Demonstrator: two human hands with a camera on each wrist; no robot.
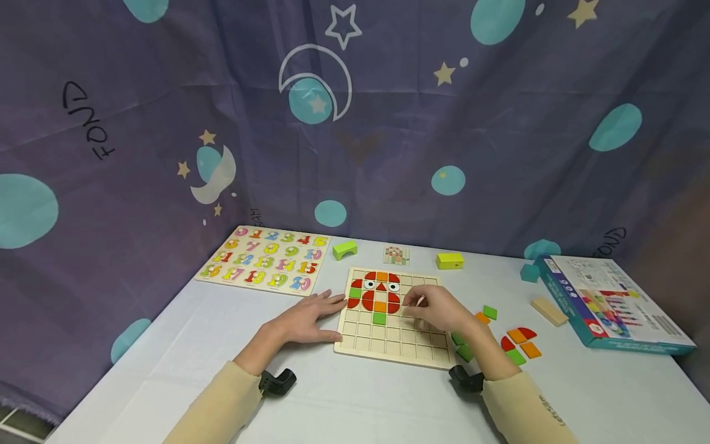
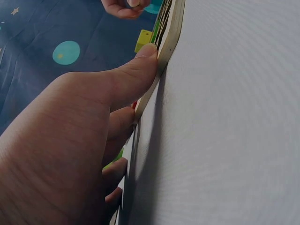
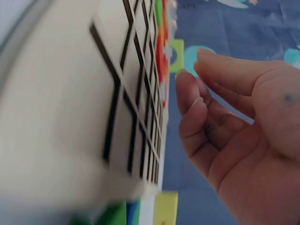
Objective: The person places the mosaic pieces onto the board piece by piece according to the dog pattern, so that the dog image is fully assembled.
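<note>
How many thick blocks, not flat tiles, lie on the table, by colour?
Green arch block: 1
Yellow block: 1
Teal block: 1
Plain wooden block: 1
Total: 4

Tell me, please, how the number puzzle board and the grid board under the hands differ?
The number puzzle board is full of coloured numerals; the grid board is mostly bare squares, with red, orange and green tiles at its top. The number puzzle board lies untouched; the left hand rests against the grid board. Both are flat, pale wood.
</note>
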